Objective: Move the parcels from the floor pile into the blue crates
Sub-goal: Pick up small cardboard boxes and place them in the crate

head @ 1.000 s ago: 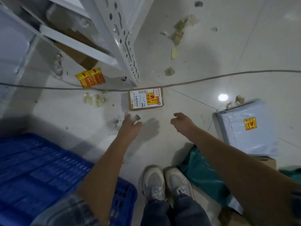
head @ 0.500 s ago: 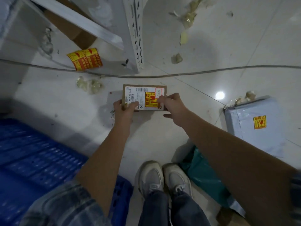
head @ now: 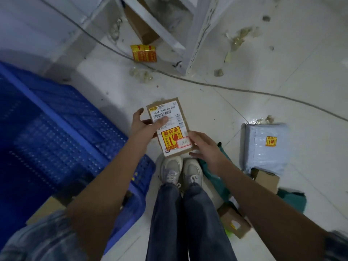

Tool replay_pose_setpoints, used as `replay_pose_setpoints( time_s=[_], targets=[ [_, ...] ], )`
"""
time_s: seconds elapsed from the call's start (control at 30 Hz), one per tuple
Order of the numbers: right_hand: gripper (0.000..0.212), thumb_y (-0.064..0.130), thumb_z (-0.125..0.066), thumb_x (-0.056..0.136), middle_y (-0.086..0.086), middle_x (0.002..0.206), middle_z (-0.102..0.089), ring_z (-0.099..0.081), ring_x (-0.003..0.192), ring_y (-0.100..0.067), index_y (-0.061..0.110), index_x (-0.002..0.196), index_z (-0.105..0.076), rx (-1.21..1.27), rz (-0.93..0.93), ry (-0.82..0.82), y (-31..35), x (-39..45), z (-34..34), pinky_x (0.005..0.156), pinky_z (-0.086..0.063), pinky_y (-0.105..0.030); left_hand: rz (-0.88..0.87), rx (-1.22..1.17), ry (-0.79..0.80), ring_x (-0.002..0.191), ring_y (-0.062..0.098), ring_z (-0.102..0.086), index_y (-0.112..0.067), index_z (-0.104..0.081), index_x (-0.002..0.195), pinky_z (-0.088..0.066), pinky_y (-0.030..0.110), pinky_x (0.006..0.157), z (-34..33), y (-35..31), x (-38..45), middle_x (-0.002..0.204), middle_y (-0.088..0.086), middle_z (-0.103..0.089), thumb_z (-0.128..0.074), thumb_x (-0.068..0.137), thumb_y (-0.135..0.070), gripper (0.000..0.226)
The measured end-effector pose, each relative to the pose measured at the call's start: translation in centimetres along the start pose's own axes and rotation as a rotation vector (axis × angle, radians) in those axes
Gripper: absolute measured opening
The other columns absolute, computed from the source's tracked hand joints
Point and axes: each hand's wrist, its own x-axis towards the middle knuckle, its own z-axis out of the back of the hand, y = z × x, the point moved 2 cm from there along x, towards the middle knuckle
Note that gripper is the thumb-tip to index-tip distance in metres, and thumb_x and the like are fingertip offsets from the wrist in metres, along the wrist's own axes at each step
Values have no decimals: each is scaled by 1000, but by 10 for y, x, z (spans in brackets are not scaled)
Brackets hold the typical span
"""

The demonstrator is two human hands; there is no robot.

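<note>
Lifted parcel between both hands.

One head view only: we look steeply down from standing height at our shoes and the tiled floor, close in.

This is looking like a parcel sorting room or courier depot. Labelled parcels, a grey mailer bag and small cardboard boxes are lying on a pale tiled floor, a blue plastic crate is standing beside them, and a white metal shelving rack is rising behind, with tape scraps littering the tiles.
</note>
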Motion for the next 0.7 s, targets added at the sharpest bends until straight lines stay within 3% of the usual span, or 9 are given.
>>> replay_pose_setpoints(
  time_s=[0.1, 0.23, 0.3, 0.47, 0.57, 0.7],
  targets=[
    [42, 37, -63, 85, -1, 102, -70, -68, 93, -17, 18, 121, -55, -129, 19, 133, 21, -48, -26, 79, -56, -28, 7, -72, -11, 99, 23, -68, -14, -35, 141, -55, 43, 89, 29, -2, -57, 119, 7, -64, -78, 74, -23, 80],
    [45, 34, -63, 87, -9, 111, -68, -67, 95, -21, 12, 124, -54, -152, 22, 152, 35, -95, -67, 84, -56, -34, 32, -265, -10, 70, 7, -72, -9, -50, 124, -58, 22, 60, 68, 3, -122, 94, 1, -70, -64, 88, -20, 40],
    [46, 33, -62, 87, -11, 113, -68, -67, 96, -23, 10, 126, -53, -164, 20, 172, 32, -110, -89, 83, -55, -33, 44, -287, -23, 67, 6, -71, -13, -46, 132, -57, 20, 57, 89, 11, -145, 91, -3, -69, -62, 89, -19, 46],
    [44, 29, -61, 88, -10, 115, -67, -67, 102, -25, 11, 127, -51, -282, 14, 264, -5, -130, -147, 83, -56, -34, 51, -416, -108, 82, 12, -70, -15, -47, 135, -59, 29, 73, 153, 67, -171, 99, -6, -68, -64, 87, -18, 51],
    [47, 27, -62, 88, -11, 119, -65, -66, 104, -26, 10, 130, -50, -392, 4, 303, -38, -135, -180, 86, -56, -35, 75, -463, -121, 86, 13, -70, -16, -50, 133, -59, 29, 71, 190, 109, -180, 105, -3, -69, -64, 87, -19, 48],
    [50, 25, -61, 89, -11, 124, -62, -65, 98, -21, 8, 134, -47, -506, -67, 327, -91, -148, -223, 82, -56, -30, 162, -465, -150, 103, 26, -65, -13, -48, 135, -53, 46, 92, 236, 161, -202, 121, 9, -64, -63, 88, -19, 49]
  ],
)
